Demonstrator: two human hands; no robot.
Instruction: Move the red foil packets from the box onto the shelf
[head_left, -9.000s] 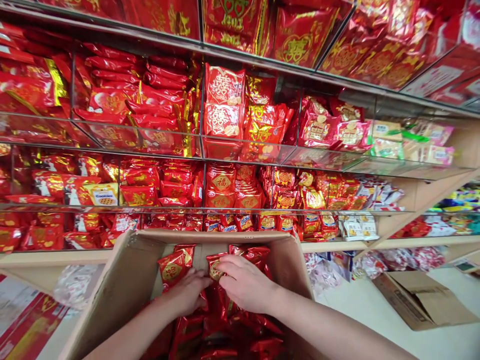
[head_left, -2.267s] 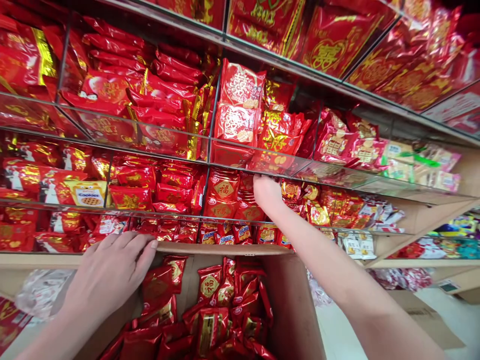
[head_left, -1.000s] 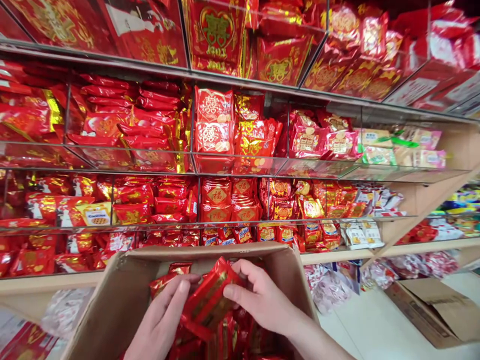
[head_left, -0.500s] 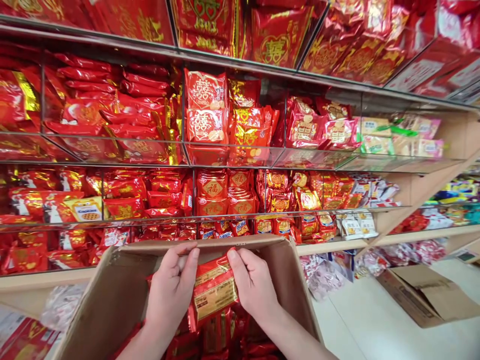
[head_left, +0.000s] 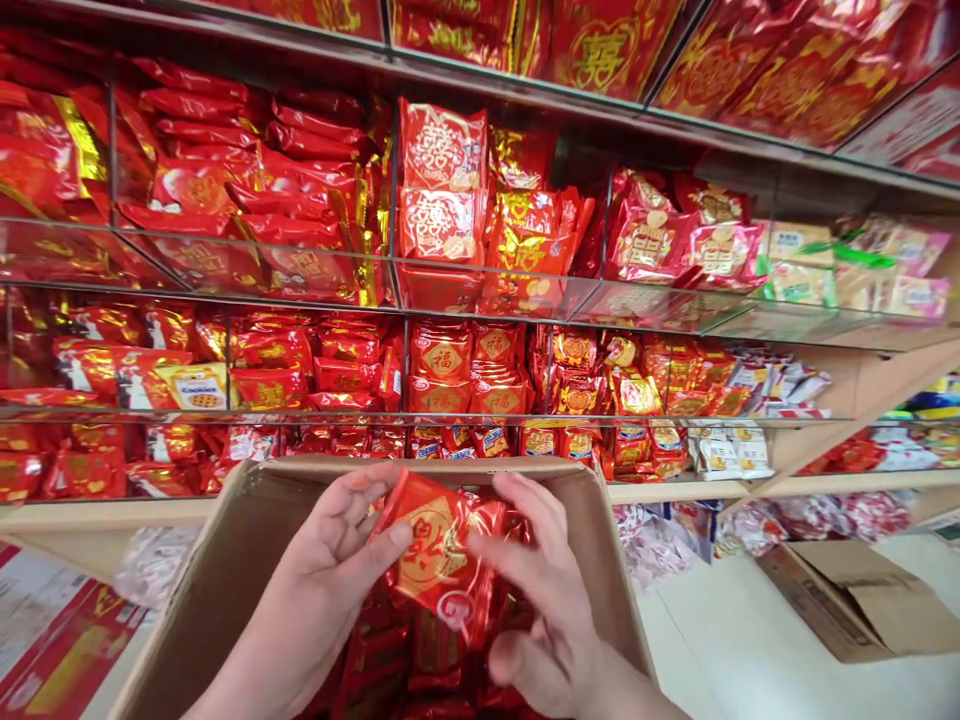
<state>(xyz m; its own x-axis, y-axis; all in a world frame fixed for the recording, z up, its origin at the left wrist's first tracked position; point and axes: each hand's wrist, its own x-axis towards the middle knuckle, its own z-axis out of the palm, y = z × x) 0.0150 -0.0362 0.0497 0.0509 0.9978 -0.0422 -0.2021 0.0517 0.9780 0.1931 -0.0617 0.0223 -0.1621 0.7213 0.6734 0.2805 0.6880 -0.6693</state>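
My left hand (head_left: 322,575) is closed on a small red snack packet (head_left: 431,550), pinching its left end between thumb and fingers. The gold side with a large character and a round logo faces me, tilted. At the packet's right side is my right hand (head_left: 555,590), slightly blurred, its fingers spread and thumb apart; whether a fingertip touches the wrapper I cannot tell. Both hands are over an open cardboard box (head_left: 225,580). Inside it lie many similar red packets (head_left: 375,640), partly hidden by my hands and wrists.
Beyond the box rise shelves with clear dividers (head_left: 300,270), filled with red and gold packets. Matching packets (head_left: 442,365) with diamond patterns sit on a middle shelf. A flattened carton (head_left: 862,600) lies on the floor at right, and plastic bags (head_left: 652,540) sit under the lowest shelf.
The packet has turned from its printed-text back to its gold character side. My right hand has let go and its fingers have spread. The view has shifted slightly.
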